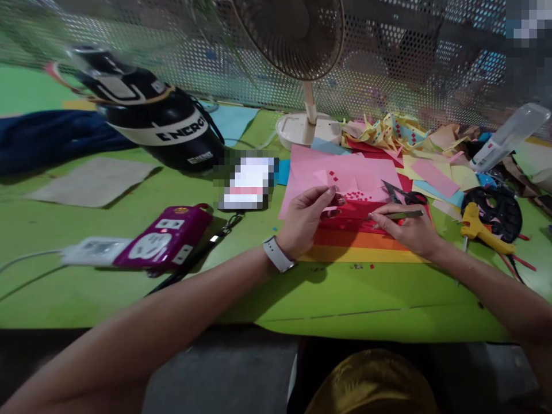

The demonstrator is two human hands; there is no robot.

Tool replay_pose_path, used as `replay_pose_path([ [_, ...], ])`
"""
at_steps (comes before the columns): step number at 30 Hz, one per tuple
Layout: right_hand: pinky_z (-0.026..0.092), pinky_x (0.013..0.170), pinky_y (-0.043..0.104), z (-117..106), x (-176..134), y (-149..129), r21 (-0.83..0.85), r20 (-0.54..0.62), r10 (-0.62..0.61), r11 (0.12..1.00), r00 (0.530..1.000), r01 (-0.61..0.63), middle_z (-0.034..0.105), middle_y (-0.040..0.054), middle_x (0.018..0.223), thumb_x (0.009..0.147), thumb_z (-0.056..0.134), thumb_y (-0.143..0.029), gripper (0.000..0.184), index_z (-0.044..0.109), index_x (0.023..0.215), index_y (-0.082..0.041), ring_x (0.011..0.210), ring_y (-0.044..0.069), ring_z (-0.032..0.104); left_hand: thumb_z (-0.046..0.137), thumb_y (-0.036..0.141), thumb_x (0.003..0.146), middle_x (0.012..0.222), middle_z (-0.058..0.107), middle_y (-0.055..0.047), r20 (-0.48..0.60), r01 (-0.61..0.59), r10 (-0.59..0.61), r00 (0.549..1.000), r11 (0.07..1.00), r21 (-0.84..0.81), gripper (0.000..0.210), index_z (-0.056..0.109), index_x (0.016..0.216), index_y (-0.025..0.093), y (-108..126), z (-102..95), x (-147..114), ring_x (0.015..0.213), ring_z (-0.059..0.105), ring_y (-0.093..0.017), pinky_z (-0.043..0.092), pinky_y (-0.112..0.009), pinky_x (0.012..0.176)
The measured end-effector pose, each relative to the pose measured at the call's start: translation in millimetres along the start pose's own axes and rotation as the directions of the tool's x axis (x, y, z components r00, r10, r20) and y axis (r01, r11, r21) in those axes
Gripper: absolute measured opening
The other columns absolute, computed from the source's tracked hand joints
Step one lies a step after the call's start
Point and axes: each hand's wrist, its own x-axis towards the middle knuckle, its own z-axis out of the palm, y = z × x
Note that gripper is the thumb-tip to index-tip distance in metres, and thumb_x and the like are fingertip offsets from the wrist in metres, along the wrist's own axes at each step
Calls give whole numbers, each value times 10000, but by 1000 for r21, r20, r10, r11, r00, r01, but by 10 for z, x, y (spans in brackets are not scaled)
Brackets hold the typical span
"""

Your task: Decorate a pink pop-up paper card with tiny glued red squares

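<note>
My right hand (pixel 409 230) grips a pair of slim metal tweezers (pixel 403 215), whose tip points left over a red paper sheet (pixel 357 211). Facing it, my left hand (pixel 304 215) has thumb and fingers curled together; whatever lies between them is too small to make out. Beneath both hands, pink (pixel 310 167), red, orange (pixel 366 240) and yellow sheets overlap. Small red paper squares (pixel 357 196) are scattered on the pink sheet just beyond my fingers. Scissors (pixel 414 198) with dark handles rest behind my right hand.
To the right are a yellow glue gun (pixel 480 230), a clear bottle (pixel 511 138) and a heap of paper scraps (pixel 388 132). A fan (pixel 308 129) stands behind. On the left are a phone (pixel 250 183), a purple power strip (pixel 166 237) and a large black bottle (pixel 164 121).
</note>
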Motion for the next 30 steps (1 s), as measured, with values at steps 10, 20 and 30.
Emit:
replay_pose_path([
  [10,544,625,267,42,-18,12,-30,33,-14,999,999,15,759,27,810,916,578,-341,213,722,823,-214,689,153,689,778,366,754,800,715,-27,23,1,-2,1000,1000,21,195,712,811,192,-2,-11,5,767,662,-145,540,-277,715],
  [20,561,592,292,-36,37,-13,52,-62,-15,999,998,18,740,15,768,888,613,-328,162,700,794,-228,658,164,700,784,372,743,783,718,-29,17,9,-9,1000,1000,16,191,723,793,199,-7,-6,3,754,659,-148,542,-273,712],
  [30,618,697,313,-160,17,-239,49,-199,-95,993,975,106,772,13,852,874,652,-280,92,730,849,-240,681,156,717,835,419,688,806,738,-34,142,93,-101,985,994,59,279,752,812,183,-19,34,-122,718,659,-137,545,-254,689],
])
